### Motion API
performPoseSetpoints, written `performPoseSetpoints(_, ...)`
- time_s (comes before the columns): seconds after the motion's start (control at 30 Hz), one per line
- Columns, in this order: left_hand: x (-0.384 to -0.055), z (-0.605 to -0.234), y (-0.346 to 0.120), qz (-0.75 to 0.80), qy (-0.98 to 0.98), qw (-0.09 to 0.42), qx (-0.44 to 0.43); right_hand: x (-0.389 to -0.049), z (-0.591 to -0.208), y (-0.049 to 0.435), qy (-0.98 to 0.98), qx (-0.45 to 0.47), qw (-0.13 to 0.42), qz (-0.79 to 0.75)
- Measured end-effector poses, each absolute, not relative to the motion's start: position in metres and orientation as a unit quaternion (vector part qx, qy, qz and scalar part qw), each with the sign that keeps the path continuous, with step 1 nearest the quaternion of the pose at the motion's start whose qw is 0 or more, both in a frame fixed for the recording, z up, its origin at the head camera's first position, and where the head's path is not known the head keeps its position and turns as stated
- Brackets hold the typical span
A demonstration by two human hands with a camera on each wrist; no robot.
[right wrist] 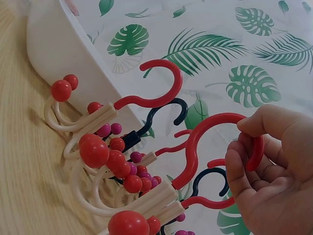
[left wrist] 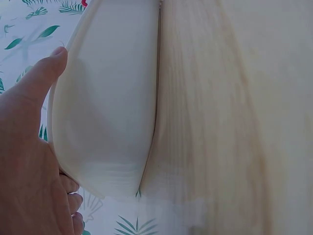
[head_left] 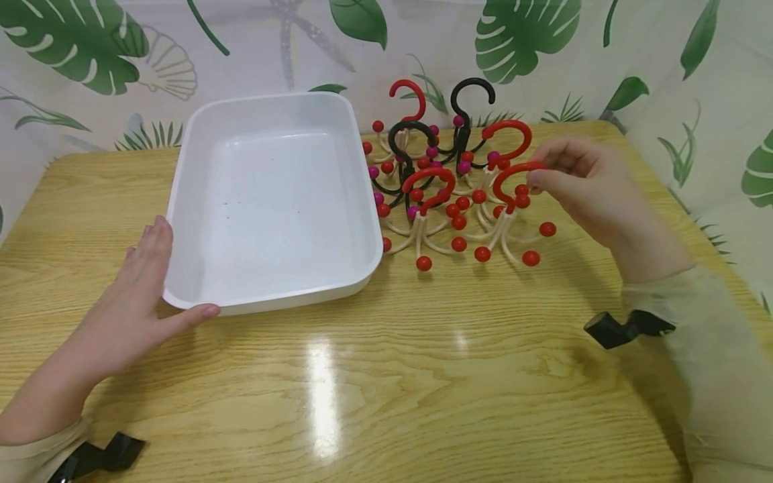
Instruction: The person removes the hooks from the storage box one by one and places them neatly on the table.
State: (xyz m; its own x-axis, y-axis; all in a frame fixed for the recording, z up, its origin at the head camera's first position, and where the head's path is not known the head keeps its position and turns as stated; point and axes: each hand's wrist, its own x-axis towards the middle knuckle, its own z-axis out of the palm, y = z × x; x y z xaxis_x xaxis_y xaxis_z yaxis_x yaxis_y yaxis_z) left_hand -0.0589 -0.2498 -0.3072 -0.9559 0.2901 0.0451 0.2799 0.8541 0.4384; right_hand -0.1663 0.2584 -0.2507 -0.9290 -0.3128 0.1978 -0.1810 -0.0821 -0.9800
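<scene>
My right hand (head_left: pixel 594 184) pinches the curved tip of a red hook on a multi-prong hanger (head_left: pixel 500 235). This hanger has beige prongs ending in red balls, and in the right wrist view its red hook (right wrist: pixel 193 142) runs between thumb and fingers. Beside it on the table stands a similar red-hooked hanger (head_left: pixel 421 228), with more red and black ones behind. At the near left corner of a white rectangular tray (head_left: pixel 371 268), my left hand (head_left: pixel 135 302) rests spread, thumb along the near rim and straight fingers along the left side.
The tray stands left of the hangers on a wood-grain table (head_left: pixel 398 389). Toward the back are a black-hooked hanger (head_left: pixel 461 137) and a red-hooked one (head_left: pixel 417 100). A leaf-patterned sheet (head_left: pixel 241 40) covers the wall behind the table.
</scene>
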Motion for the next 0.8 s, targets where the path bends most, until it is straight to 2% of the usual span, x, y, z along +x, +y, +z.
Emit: performPoseSetpoints(0.8,-0.058,-0.307,-0.250,0.224,0.963,0.011,0.148,-0.168,-0.262,0.272,0.646,-0.229,0.077,-0.724)
